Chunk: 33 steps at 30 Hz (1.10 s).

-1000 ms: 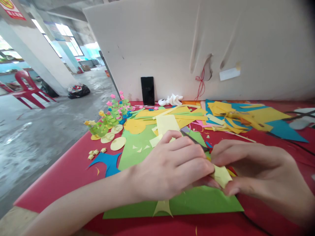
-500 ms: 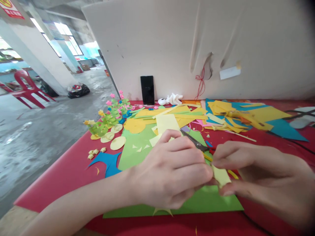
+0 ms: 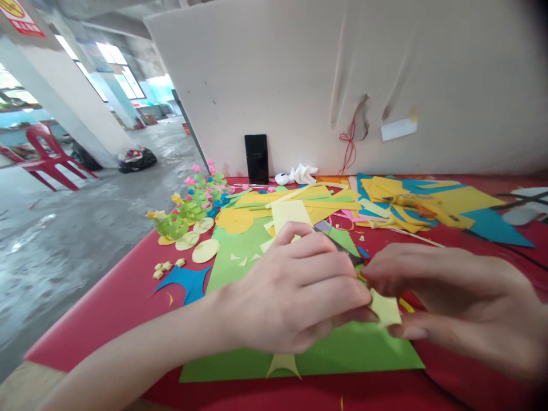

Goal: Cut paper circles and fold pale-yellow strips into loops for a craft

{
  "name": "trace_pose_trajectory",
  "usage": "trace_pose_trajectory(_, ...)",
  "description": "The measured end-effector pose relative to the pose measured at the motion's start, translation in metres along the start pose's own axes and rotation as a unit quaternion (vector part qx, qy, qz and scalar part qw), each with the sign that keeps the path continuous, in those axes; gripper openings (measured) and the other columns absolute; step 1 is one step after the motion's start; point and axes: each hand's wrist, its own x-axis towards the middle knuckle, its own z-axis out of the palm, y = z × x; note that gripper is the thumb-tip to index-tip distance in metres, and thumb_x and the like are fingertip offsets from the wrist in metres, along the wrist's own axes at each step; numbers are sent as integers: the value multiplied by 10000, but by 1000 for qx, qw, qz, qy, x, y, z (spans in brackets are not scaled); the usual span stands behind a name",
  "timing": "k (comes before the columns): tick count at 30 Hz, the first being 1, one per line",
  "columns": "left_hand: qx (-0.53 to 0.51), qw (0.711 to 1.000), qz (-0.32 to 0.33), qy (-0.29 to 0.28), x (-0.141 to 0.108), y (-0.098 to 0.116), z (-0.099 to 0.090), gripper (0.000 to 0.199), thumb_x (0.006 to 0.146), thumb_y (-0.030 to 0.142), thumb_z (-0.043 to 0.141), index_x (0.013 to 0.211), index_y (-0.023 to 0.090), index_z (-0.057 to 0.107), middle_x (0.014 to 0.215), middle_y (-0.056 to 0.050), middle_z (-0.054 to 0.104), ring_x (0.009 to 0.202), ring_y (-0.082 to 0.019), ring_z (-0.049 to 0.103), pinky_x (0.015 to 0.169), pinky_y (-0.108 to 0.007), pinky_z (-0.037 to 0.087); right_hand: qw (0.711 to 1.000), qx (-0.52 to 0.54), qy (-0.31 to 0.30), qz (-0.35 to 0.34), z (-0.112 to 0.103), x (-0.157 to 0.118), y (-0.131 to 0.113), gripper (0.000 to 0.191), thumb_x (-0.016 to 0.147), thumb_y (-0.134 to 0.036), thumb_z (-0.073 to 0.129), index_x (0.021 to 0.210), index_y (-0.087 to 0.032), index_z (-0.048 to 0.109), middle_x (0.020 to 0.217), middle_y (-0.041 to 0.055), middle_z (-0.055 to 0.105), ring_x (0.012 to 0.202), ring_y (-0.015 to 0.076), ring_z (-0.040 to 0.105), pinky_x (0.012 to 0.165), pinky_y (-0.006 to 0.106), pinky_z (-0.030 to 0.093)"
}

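Between my two hands is a small pale yellow paper piece [image 3: 386, 309] with pointed corners. My left hand [image 3: 306, 291] is closed, its fingers pinching the piece's left side. On the other side, my right hand [image 3: 454, 302] touches the piece with thumb and fingertips bent round its right edge. Scissors [image 3: 349, 251] lie behind the hands, mostly covered by them. Under the hands is a green paper sheet [image 3: 342, 357], with a pale yellow offcut [image 3: 284, 365] at its front edge.
Pale discs [image 3: 205, 250], small folded stars [image 3: 162, 268] and a blue offcut [image 3: 190, 282] lie left. Paper flowers stand behind them. A black phone [image 3: 256, 159] leans on the white board [image 3: 278, 74]. A yellow glue gun [image 3: 432, 209] lies back right among scraps.
The pale yellow piece has turned and shows a wider face. My right hand's fingers have shifted slightly around it; my left hand stays nearly in place.
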Motion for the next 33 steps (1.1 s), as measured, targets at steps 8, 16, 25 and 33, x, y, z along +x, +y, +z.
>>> trace_pose_trajectory(8,31,998,-28,37,-3,2,6,190,874,279,494,814,112,564,757,-47,655,692,-145,543,687,-339,380,998,-10,64,-13,5,-2,4,271,722,-259,713,966,-343,633,750,-49,636,650,106,618,562,124,559)
trace_pose_trajectory(16,115,993,4,35,-6,5,11,96,866,209,501,825,145,559,745,-4,668,692,-140,537,732,-341,361,998,-28,58,2,8,-5,5,219,688,-280,741,854,-304,600,734,-40,617,651,126,618,574,160,556)
trace_pose_trajectory(25,75,997,0,36,-8,5,15,71,812,87,517,792,131,569,696,-3,630,703,-130,500,766,-327,372,996,-19,75,37,11,-1,2,178,669,-332,749,800,-336,629,688,-63,631,583,105,609,536,130,550)
trace_pose_trajectory(33,46,998,9,39,-8,5,17,137,762,45,454,721,111,567,611,-30,555,625,-143,469,662,-325,386,995,9,77,57,15,0,2,212,641,-298,770,813,-339,654,675,-59,632,579,114,611,523,144,553)
